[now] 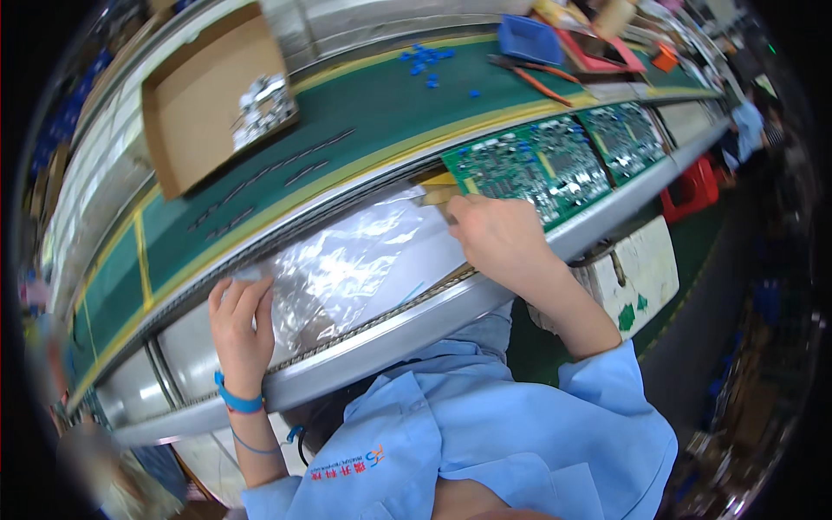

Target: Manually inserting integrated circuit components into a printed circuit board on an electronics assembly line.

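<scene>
Clear plastic bag [355, 256] lies flat on the line btwn the metal rails, approx mid-view, partly over a white sheet [440, 253]. L hand [241, 325] is at the bag's L end, fingers bent, thumb nr index; can't tell if it grips the film. Blue wrist strap [237, 397] on that wrist. R hand [503, 236] is at the bag's far R side, fingers curled in beside a yellow-tan piece [438, 191]; fingertips partly hidden, can't tell what, if anything, they pinch. Just R of it, green circuit board [563, 169], w/ second board [622, 139] next along; any markings on them too small to read. Writing: blue shirt [529, 425] has a chest print [351, 464], small orange/blue logo w/ red characters + a finer line. Across the rail on green mat: cardboard box [199, 95] w/ silvery pcs [264, 106], dark strips [286, 165], loose blue bits [426, 59], blue bin [530, 42], orange-handled pliers [544, 85].
</scene>
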`<state>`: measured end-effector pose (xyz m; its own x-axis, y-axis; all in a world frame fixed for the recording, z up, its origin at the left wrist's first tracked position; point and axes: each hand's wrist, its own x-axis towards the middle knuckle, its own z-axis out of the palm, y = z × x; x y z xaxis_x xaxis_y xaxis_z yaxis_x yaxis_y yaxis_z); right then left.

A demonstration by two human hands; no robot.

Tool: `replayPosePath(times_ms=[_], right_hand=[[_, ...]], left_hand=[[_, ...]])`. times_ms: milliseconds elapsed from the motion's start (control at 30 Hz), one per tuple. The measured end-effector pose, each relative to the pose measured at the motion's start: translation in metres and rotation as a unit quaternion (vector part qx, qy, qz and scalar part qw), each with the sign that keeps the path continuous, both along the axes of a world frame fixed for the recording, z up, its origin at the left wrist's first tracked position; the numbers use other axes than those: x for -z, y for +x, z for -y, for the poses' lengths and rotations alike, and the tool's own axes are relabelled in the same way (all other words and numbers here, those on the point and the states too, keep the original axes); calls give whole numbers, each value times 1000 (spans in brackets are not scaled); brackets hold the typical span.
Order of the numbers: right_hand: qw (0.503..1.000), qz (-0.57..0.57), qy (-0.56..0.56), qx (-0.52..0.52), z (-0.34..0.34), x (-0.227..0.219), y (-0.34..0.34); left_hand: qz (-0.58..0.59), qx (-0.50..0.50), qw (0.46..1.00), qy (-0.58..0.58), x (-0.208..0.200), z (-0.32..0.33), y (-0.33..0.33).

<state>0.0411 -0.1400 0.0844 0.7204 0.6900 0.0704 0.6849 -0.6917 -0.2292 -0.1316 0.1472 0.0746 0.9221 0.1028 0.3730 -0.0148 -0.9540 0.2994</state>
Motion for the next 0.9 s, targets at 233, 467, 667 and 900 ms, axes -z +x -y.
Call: replayPosePath(times_ms=[233,467,667,900], right_hand=[[998,1,-38,57,16,4,13],[995,13,-42,93,30,12,26],[990,71,-31,122,59,17,42],[978,94,-41,184,90,24,60]], left_hand=[[-23,-5,1000,-18,-1,3,3],[-23,-26,999,-12,0,4,1],[-9,-8,1000,-5,0,7,1],[-12,22,1000,-8,1,6,4]])
